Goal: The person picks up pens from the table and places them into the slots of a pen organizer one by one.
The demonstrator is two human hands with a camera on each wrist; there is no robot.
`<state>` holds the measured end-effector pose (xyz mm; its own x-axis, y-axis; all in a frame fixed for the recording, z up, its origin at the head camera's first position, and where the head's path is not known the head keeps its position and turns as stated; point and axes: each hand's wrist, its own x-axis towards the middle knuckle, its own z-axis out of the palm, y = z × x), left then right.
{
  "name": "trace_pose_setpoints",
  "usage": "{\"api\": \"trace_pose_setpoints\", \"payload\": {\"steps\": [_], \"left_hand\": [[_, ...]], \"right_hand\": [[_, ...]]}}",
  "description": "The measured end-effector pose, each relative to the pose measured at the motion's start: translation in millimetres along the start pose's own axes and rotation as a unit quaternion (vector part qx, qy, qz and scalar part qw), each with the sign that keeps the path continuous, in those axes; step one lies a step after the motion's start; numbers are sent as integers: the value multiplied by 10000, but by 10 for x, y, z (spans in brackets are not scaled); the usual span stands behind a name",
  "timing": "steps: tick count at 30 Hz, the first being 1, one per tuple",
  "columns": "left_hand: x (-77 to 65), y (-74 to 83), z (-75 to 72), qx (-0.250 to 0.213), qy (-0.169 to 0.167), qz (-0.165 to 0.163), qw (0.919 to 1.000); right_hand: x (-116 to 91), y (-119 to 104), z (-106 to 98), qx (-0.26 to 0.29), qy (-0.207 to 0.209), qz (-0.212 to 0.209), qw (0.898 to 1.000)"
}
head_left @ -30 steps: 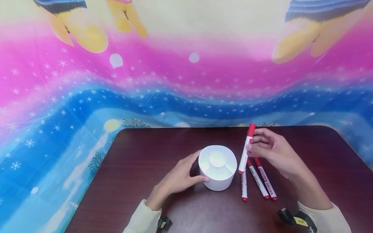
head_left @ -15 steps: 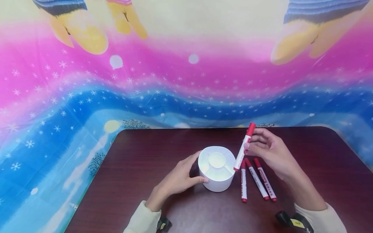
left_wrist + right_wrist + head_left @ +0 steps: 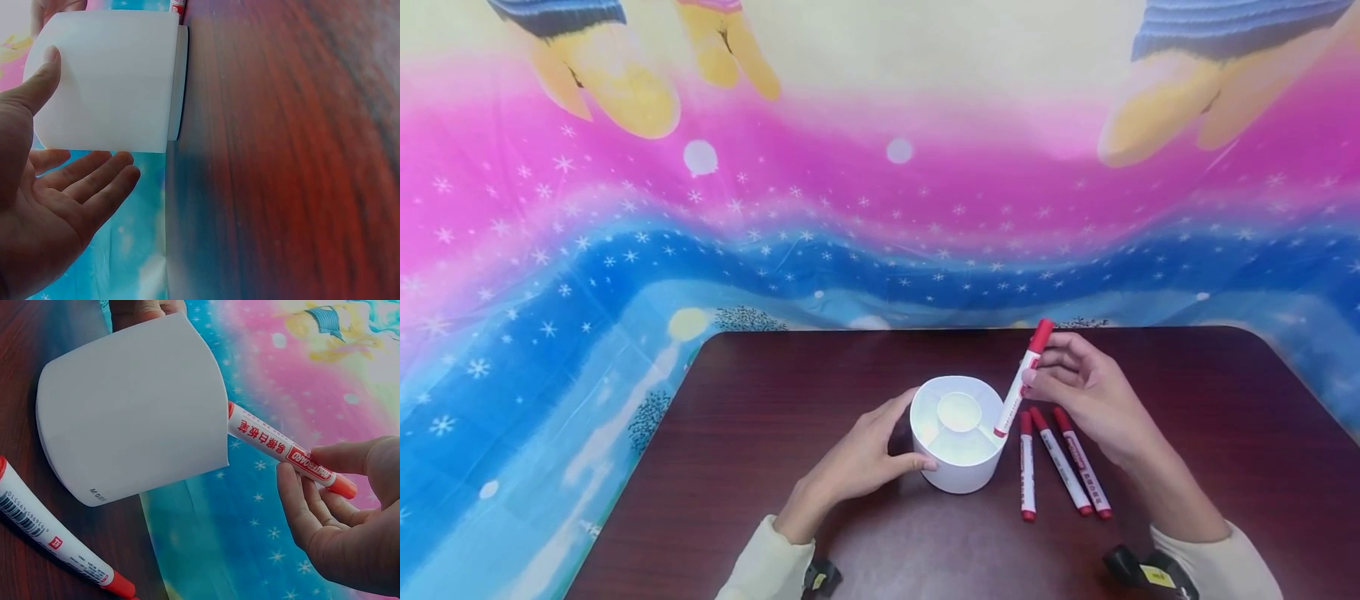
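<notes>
A white round pen holder (image 3: 961,478) with inner compartments stands upright on the table. My left hand (image 3: 868,450) holds its left side, thumb at the front and index finger behind; in the left wrist view, the thumb lies on the wall while the other fingertips are partly separate from it. My right hand (image 3: 1093,396) pinches a red-capped whiteboard marker (image 3: 265,436) between thumb and fingers. The marker is tilted, cap up, its lower end at the holder's right rim. How far that end reaches inside cannot be told.
Three more red-capped whiteboard markers, a left one (image 3: 1027,471), a middle one (image 3: 1060,461) and a right one (image 3: 1084,463), lie on the dark wooden table (image 3: 760,375) right of the holder. A patterned cloth (image 3: 880,208) hangs behind the table's far edge.
My right hand has moved left with the marker, bringing its lower end from beside the holder to the rim and tilting it more. The left hand and holder have stayed almost still.
</notes>
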<state>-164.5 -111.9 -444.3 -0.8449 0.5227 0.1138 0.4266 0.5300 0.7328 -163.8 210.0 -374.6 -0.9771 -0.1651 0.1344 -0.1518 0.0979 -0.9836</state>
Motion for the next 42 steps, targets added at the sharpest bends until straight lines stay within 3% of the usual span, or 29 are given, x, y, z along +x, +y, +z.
{"api": "trace_pose_setpoints", "payload": {"steps": [13, 42], "left_hand": [[3, -11, 1, -61, -14, -23, 10000], [-3, -6, 5, -75, -67, -56, 9999]], "right_hand": [[12, 16, 37, -497, -31, 115, 9987], [20, 57, 49, -1023, -178, 472, 9935]]}}
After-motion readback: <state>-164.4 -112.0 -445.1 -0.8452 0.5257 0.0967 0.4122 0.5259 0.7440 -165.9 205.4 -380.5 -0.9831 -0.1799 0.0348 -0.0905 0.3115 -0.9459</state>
